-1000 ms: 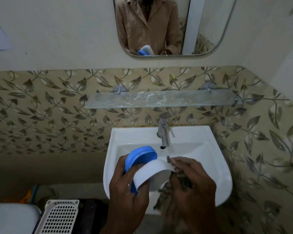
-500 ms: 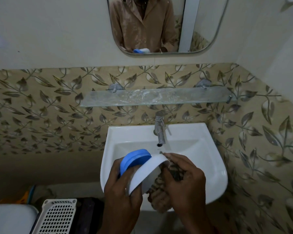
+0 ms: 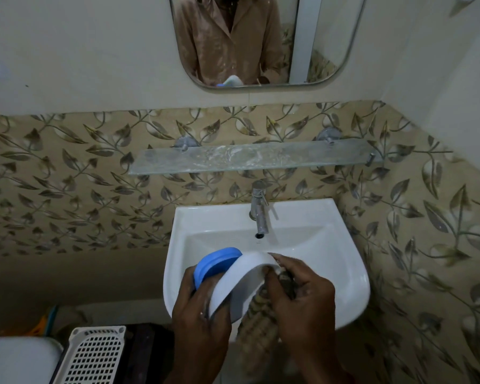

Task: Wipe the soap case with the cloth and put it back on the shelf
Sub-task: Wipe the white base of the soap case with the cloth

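Observation:
The soap case [image 3: 237,275] is a white oval tray hinged to a blue lid [image 3: 214,263], held open and tilted over the front of the white sink [image 3: 341,273]. My left hand [image 3: 200,325] grips it from below and from the left. My right hand [image 3: 299,303] presses a brown patterned cloth [image 3: 257,314] into the white tray's inside, with its fingers at the tray's rim. Part of the cloth hangs below the case. Above the sink, the glass shelf [image 3: 255,159] is bare and smeared with white residue.
A chrome tap [image 3: 259,210] stands at the back of the sink. A mirror [image 3: 257,40] hangs on the wall above the shelf. At the lower left are a white perforated basket [image 3: 94,353] and a white rounded object [image 3: 17,358]. A tiled wall closes in on the right.
The view has shifted down a little. My right hand has pushed the cloth further inside the white tray, and the case has tilted slightly.

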